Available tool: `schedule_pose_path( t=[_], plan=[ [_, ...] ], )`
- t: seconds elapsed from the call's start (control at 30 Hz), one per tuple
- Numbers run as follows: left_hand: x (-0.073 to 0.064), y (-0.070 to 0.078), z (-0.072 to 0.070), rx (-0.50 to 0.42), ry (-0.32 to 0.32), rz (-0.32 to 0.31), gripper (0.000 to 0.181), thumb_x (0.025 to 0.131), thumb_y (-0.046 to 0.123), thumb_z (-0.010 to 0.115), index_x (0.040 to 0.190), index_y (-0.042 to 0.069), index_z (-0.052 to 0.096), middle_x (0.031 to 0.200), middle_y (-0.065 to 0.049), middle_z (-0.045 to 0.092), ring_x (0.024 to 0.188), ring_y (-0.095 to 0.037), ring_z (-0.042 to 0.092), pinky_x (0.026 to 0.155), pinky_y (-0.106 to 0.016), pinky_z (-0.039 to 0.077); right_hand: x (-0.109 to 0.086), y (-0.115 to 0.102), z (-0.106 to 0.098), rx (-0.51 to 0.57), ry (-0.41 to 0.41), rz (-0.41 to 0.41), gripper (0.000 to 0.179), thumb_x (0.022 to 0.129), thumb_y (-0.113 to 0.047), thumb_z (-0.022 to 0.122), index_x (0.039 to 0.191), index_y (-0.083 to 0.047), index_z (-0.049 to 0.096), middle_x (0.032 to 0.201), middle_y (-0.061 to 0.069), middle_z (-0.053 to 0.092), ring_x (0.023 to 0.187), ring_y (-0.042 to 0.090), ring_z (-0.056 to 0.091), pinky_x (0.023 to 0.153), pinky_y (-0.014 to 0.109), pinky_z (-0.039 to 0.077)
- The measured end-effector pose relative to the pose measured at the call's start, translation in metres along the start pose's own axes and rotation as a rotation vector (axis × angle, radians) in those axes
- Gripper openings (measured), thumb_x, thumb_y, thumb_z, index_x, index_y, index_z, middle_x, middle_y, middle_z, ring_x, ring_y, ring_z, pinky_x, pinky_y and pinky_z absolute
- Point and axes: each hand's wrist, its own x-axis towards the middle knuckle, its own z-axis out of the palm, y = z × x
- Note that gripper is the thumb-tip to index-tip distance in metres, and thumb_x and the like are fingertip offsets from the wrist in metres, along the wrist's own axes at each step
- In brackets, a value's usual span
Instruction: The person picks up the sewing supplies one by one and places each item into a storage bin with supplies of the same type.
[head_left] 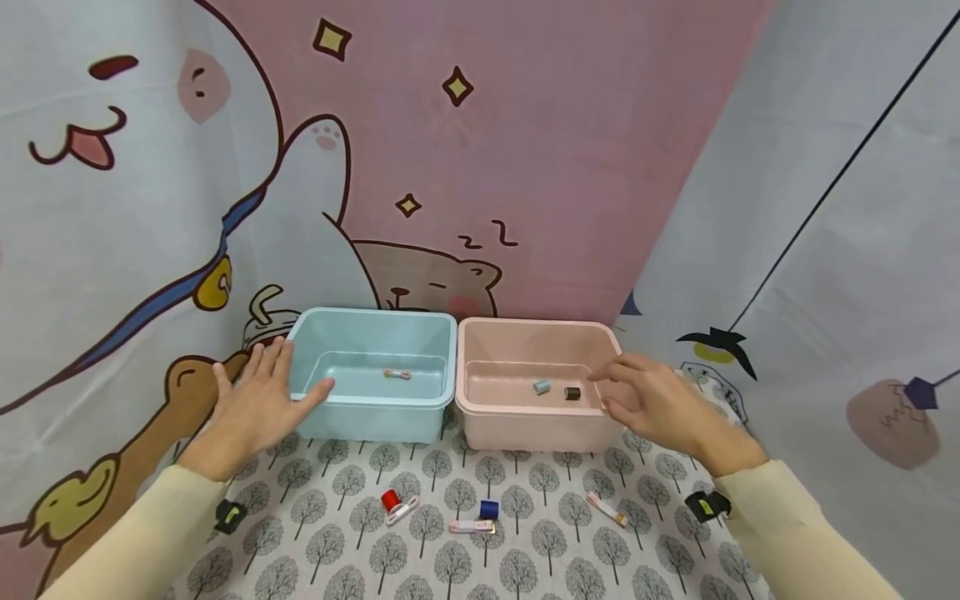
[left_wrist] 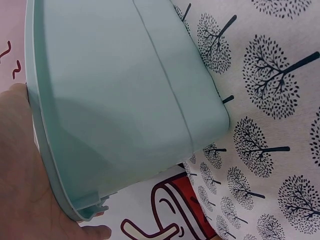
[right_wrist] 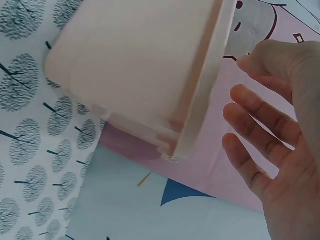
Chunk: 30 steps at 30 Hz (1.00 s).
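Observation:
A light blue plastic bin [head_left: 375, 422] and a pink plastic bin [head_left: 540, 433] stand side by side. My left hand [head_left: 262, 404] lies over the blue bin's left rim with its fingers spread and straight, and the left wrist view shows the palm against that rim. Loosely bent fingers of my right hand [head_left: 656, 400] hover at the pink bin's right rim, holding nothing; the right wrist view shows a gap between fingertips and bin. Inside the blue bin lies a small, slim, banded bundle [head_left: 397, 374]. The pink bin holds a pale blue thread spool [head_left: 542, 387] and a dark thread spool [head_left: 572, 393].
On the tree-print cloth [head_left: 330, 546] in front lie a red thread spool [head_left: 391, 500] beside a small white slim item [head_left: 402, 510], a blue thread spool [head_left: 489, 509] by a pale pink strip [head_left: 471, 527], and another slim pink item [head_left: 607, 509]. A printed curtain [head_left: 562, 167] hangs behind.

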Motion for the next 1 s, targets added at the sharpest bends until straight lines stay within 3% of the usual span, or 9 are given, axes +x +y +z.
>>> schedule_pose_path(
  t=[0.27, 0.7, 1.0],
  plan=[
    [-0.002, 0.0, -0.001, -0.003, -0.008, 0.004, 0.118, 0.098, 0.087, 0.032, 0.17, -0.003, 0.006, 0.177, -0.029, 0.007, 0.162, -0.058, 0.009, 0.113, -0.091, -0.011, -0.022, -0.001, 0.007, 0.017, 0.092, -0.077, 0.033, 0.09, -0.015, 0.085, 0.122, -0.02, 0.077, 0.12, -0.004, 0.074, 0.088, 0.015, 0.077, 0.069, 0.031, 0.065],
    [0.0, 0.0, -0.001, -0.01, -0.012, 0.007, 0.117, 0.099, 0.086, 0.032, 0.17, -0.003, 0.007, 0.177, -0.03, 0.007, 0.162, -0.058, 0.009, 0.112, -0.092, -0.011, -0.054, -0.008, 0.013, 0.05, 0.149, -0.095, 0.034, 0.084, -0.009, 0.087, 0.114, -0.022, 0.078, 0.115, -0.008, 0.073, 0.094, 0.013, 0.072, 0.076, 0.033, 0.065],
    [0.0, 0.0, -0.002, -0.006, -0.024, 0.01, 0.117, 0.099, 0.085, 0.033, 0.17, -0.003, 0.006, 0.177, -0.031, 0.007, 0.161, -0.059, 0.009, 0.112, -0.092, -0.01, -0.072, -0.007, 0.031, 0.096, 0.076, -0.033, 0.041, 0.085, -0.013, 0.09, 0.122, -0.023, 0.076, 0.117, -0.004, 0.075, 0.086, 0.004, 0.067, 0.065, 0.02, 0.056]
  ],
)
